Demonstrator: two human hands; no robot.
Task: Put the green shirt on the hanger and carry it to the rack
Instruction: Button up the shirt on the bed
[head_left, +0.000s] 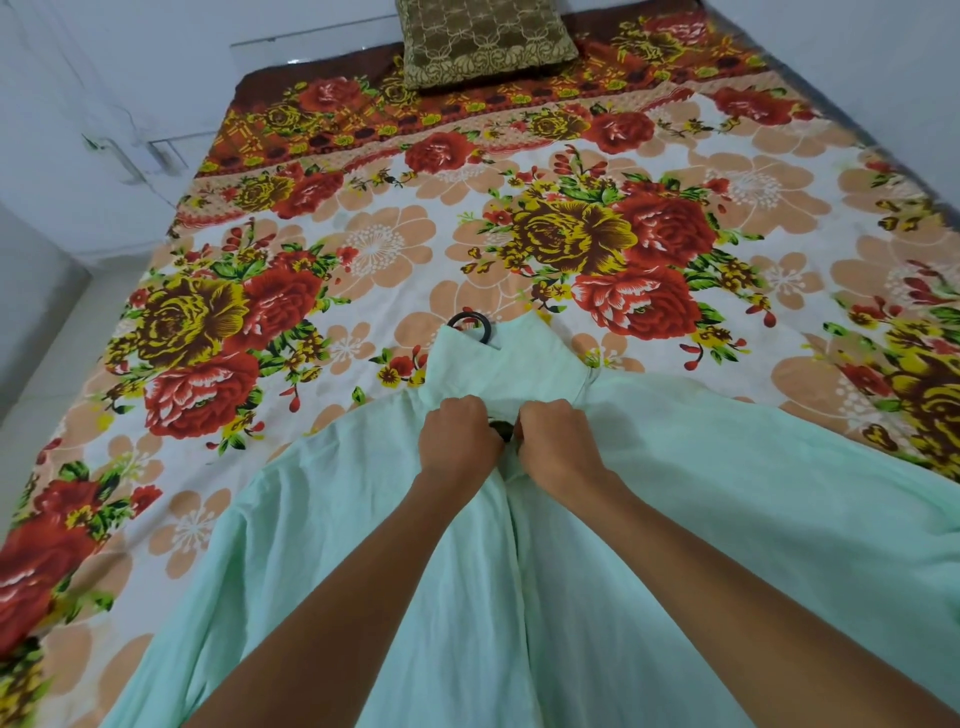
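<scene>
A pale green shirt (675, 519) lies spread on the bed, its collar pointing away from me. The black hook of a hanger (474, 325) pokes out past the collar; the rest of the hanger is hidden under the cloth. My left hand (457, 441) and my right hand (556, 441) sit side by side just below the collar, fingers curled, each pinching an edge of the shirt's front opening. A small dark gap shows between the two hands.
The bed carries a floral sheet (374, 249) of red, yellow and peach flowers. A brown patterned cushion (483, 41) lies at the far end. White walls (104, 104) and a pale floor (31, 322) run along the left side.
</scene>
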